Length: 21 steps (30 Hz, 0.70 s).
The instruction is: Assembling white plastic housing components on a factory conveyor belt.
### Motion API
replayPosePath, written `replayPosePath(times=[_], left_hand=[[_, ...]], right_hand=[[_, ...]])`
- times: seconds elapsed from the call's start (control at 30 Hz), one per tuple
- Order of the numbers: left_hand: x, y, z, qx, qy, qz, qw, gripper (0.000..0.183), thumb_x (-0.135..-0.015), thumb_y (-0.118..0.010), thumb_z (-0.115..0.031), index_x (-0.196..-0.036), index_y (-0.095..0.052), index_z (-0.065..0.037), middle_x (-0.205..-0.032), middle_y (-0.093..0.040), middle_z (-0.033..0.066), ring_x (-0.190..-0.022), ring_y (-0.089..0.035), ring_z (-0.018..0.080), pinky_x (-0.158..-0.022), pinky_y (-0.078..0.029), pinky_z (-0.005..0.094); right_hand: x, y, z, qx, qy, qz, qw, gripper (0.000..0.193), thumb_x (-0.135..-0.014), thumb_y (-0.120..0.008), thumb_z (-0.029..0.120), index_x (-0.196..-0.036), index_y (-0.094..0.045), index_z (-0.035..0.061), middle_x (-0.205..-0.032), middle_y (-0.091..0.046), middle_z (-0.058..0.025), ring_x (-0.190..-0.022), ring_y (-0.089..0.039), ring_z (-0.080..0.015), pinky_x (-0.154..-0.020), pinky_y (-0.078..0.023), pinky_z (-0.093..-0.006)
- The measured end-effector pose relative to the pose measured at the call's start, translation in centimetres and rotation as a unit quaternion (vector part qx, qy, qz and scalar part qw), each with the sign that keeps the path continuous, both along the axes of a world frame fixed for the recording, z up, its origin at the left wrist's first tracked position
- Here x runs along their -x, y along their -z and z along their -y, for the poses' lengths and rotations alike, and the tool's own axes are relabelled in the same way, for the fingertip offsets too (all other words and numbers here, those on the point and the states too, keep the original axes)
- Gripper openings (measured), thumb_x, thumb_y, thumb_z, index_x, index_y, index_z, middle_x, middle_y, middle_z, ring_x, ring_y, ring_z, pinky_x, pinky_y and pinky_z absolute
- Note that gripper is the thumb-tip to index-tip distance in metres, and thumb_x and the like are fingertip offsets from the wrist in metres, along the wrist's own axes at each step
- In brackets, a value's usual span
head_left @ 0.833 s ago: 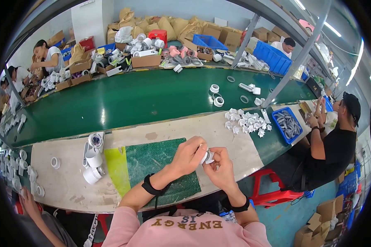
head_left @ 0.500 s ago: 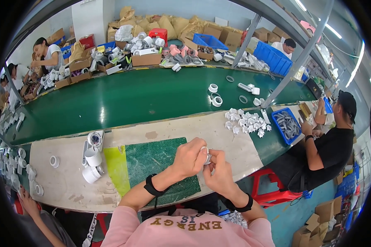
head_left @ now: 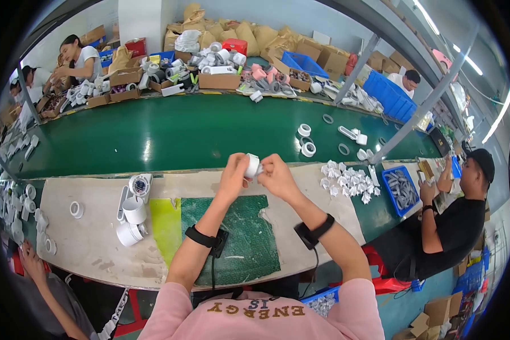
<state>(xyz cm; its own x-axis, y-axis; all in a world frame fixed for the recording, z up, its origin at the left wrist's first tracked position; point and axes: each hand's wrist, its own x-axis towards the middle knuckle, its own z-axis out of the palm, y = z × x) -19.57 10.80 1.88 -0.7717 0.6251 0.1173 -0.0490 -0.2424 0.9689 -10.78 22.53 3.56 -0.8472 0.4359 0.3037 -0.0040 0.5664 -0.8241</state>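
Above the far edge of a green mat [head_left: 226, 212], my left hand [head_left: 232, 177] is wrapped round a short white plastic cylinder [head_left: 251, 164]. My right hand [head_left: 279, 178] meets it from the right, its fingers pinched on a small whitish piece [head_left: 259, 169] at the cylinder's side. Fingers partly cover that piece, so whether it sits inside or against the cylinder is unclear. A yellow-green sheet [head_left: 165, 226] adjoins the mat. Left of it stand white cylindrical parts [head_left: 134, 210], one on its side, and a lone white ring [head_left: 76, 209].
Small white pronged pieces [head_left: 348, 180] lie at the right, beside a blue bin [head_left: 386, 182] of grey parts. Beyond the bench runs a green conveyor belt [head_left: 198, 133] with loose rings [head_left: 307, 149]. A co-worker in black [head_left: 464, 221] sits at the right; another person's hand [head_left: 33, 263] shows at the left.
Both hands have moved away from me and a little left, from over the mat's right edge to beyond its far edge. The white cylinder now shows more fully. My view has shifted slightly.
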Motion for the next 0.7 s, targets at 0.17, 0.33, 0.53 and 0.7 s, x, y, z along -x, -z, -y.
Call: replayPosePath(times=[0.17,0.33,0.53,0.7], left_hand=[[5.2,6.3,-0.1,0.031,-0.145,0.201,0.968,0.030,-0.089,-0.046,-0.032,-0.101,-0.056,-0.007,-0.077,-0.055,0.0026,-0.062,-0.055,0.0117,-0.045,-0.039,0.0238],[6.2,8.5,0.8,0.026,-0.034,0.152,0.987,0.018,-0.086,-0.049,-0.020,-0.084,-0.058,-0.005,-0.064,-0.055,0.0015,-0.050,-0.048,0.0081,-0.042,-0.036,0.0240],[5.1,9.5,-0.8,0.073,-0.036,-0.087,0.993,0.015,-0.081,-0.054,-0.013,-0.071,-0.059,-0.002,-0.055,-0.051,-0.0022,-0.049,-0.042,0.0042,-0.043,-0.032,0.0235],[4.8,9.1,-0.9,0.145,-0.017,-0.091,0.985,0.016,-0.076,-0.056,-0.013,-0.066,-0.058,-0.001,-0.052,-0.051,0.0007,-0.051,-0.047,0.0069,-0.047,-0.037,0.0268]], right_hand=[[8.6,4.6,-3.2,0.207,0.057,0.110,0.970,0.033,-0.074,-0.060,0.000,-0.102,-0.043,-0.0057,-0.074,-0.062,-0.0117,-0.059,-0.058,-0.0135,-0.050,-0.045,-0.0245],[11.5,5.8,-4.7,0.248,-0.011,0.209,0.946,0.035,-0.076,-0.058,0.002,-0.109,-0.050,-0.0053,-0.074,-0.064,-0.0111,-0.059,-0.059,-0.0122,-0.049,-0.046,-0.0228],[12.7,4.5,-13.4,0.142,0.083,0.212,0.963,0.021,-0.078,-0.046,0.000,-0.097,-0.056,-0.0021,-0.069,-0.062,-0.0109,-0.051,-0.055,-0.0127,-0.040,-0.041,-0.0241],[17.2,5.4,-20.8,-0.126,0.133,0.232,0.955,0.028,-0.076,-0.053,0.008,-0.104,-0.056,0.0040,-0.085,-0.063,-0.0187,-0.074,-0.063,-0.0253,-0.064,-0.049,-0.0365]])
